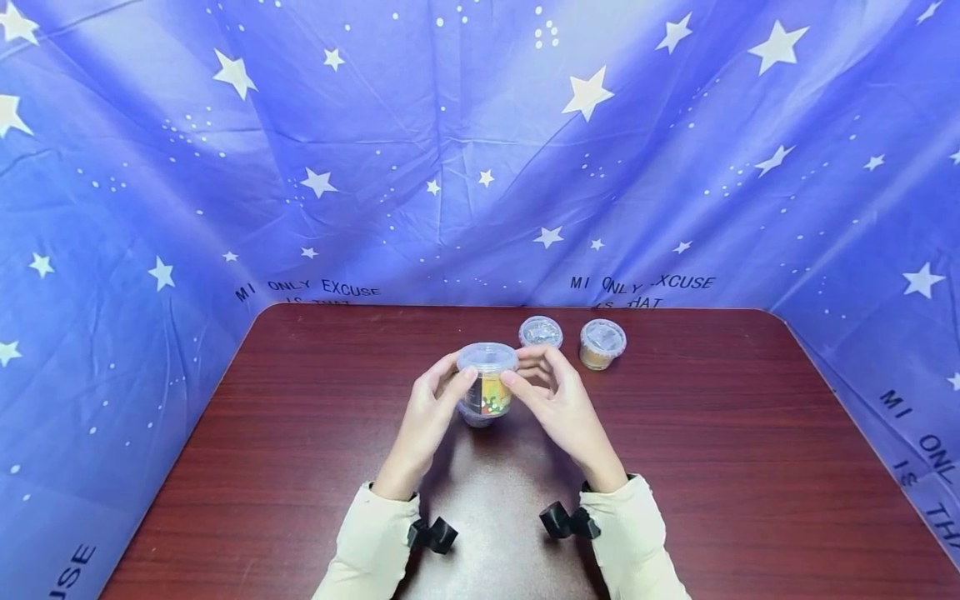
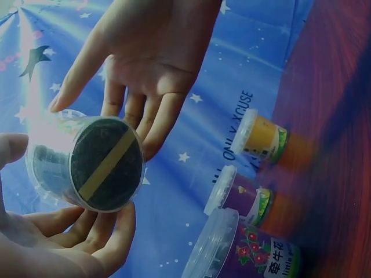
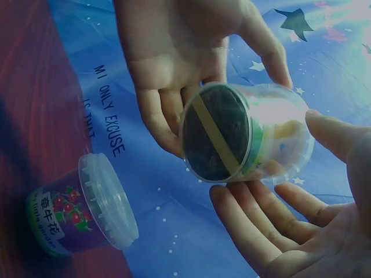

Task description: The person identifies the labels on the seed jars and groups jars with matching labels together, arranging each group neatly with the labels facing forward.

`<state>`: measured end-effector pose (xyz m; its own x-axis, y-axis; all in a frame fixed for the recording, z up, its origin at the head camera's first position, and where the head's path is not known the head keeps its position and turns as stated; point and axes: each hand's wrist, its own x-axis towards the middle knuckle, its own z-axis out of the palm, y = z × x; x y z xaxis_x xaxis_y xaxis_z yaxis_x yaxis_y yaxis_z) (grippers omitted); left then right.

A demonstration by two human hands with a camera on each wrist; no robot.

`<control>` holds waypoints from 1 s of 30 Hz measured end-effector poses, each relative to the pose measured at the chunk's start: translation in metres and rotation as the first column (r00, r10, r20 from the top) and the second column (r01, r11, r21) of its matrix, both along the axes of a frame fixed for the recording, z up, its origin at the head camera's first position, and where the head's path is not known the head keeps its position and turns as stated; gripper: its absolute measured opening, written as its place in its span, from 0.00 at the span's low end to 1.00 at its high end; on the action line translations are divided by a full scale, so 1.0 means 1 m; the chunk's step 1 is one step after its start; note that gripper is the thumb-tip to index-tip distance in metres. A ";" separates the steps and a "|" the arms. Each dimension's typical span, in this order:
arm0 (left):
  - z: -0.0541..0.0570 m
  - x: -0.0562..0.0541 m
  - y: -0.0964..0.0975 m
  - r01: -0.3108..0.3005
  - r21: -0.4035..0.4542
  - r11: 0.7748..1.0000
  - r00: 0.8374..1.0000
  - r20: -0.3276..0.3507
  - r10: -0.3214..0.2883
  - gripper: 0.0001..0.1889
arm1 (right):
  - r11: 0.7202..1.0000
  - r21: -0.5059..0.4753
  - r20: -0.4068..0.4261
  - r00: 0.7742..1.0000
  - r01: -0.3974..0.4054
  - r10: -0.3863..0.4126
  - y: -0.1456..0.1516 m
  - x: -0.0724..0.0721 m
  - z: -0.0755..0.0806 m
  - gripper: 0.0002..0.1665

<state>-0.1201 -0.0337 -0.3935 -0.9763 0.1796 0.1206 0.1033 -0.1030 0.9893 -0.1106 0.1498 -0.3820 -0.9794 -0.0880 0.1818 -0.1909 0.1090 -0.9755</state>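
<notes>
Cradling clear cup (image 1: 487, 379), fingers (image 1: 459, 385) loosely curled

Both forearms enter from the bottom centre of the head view in pale cream sleeves, each cuff carrying a black strap-on mount. They converge toward the middle of the frame.

Left hand (image 1: 426, 414): left of frame centre, palm facing inward, fingers (image 2: 119, 234) loosely spread and gently curved, thumb raised to the upper side.

Right hand (image 1: 558, 398): right of frame centre, mirrors the left, palm inward, fingers (image 3: 264, 223) extended with a slight curl, thumb up.

Palms face each other across a narrow gap; wrists well apart, fingertips close together, lifted above the counter (image 1: 750, 467).
</notes>
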 end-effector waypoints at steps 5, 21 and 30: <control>0.001 -0.001 -0.002 0.010 0.000 1.000 1.000 0.016 -0.010 0.21 | 1.000 0.003 0.015 1.000 -0.001 0.001 0.001 0.000 0.002 0.21; 0.001 -0.001 -0.003 0.089 0.066 0.994 0.995 0.046 -0.093 0.24 | 0.992 -0.009 0.052 0.991 -0.125 0.125 0.006 0.000 0.000 0.27; 0.001 -0.002 -0.003 0.049 0.058 0.997 0.995 0.081 -0.054 0.21 | 0.998 -0.030 0.037 0.998 -0.053 0.054 0.004 0.000 0.002 0.27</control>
